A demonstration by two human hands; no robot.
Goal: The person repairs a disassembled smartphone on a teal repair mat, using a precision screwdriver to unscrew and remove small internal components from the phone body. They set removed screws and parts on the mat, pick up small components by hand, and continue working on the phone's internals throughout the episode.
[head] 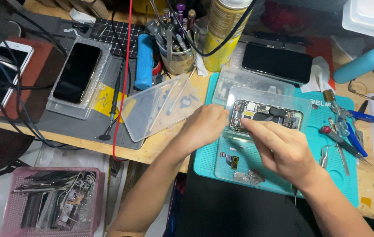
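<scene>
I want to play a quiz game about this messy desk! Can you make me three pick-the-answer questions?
1. Where does the opened phone lie?
A. in a clear tray on the teal mat
B. in the pink basket
C. on the floor

2. What colour is the basket at lower left?
A. green
B. pink
C. black

3. How is the opened phone?
A. wrapped in paper
B. closed, screen lit
C. open, insides showing

Answers: 1 A, the clear tray sits on the teal mat. 2 B, its walls are pink. 3 C, parts show between the left hand and right hand.
</scene>
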